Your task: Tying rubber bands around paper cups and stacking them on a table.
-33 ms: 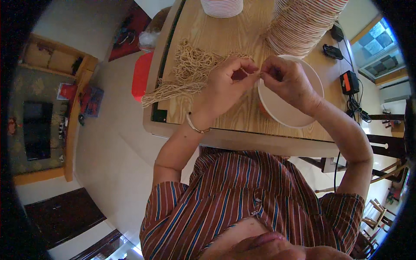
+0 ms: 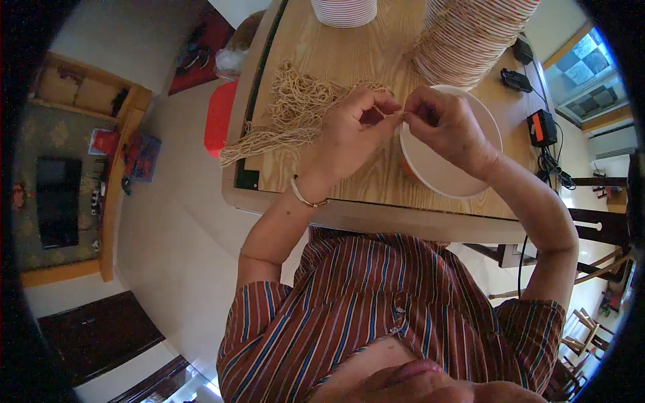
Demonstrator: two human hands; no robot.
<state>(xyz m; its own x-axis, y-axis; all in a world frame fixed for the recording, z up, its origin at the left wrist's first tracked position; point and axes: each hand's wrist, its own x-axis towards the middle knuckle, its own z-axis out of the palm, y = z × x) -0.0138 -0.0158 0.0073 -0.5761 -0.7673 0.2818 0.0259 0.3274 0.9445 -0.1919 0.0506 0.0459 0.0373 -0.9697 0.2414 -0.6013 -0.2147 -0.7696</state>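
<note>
My left hand (image 2: 356, 131) and my right hand (image 2: 451, 127) meet fingertip to fingertip over the table, each in a pinch. A small pale bit between them looks like an end of tan cord; the fingers mostly cover it. Under my right hand is a wide white paper bucket (image 2: 463, 180), its mouth facing up and a little orange showing on its outer wall. Beside and behind my left hand lies a tangled heap of tan cord (image 2: 299, 94), whose straighter strands reach the table's left edge. My left wrist partly hides the heap.
A tall leaning stack of paper buckets (image 2: 474, 40) stands beyond my right hand, and a shorter stack (image 2: 344, 12) at the far edge. Black adapters (image 2: 541, 127) with cables lie at the right. A red stool (image 2: 220, 117) stands left of the wooden table (image 2: 376, 57).
</note>
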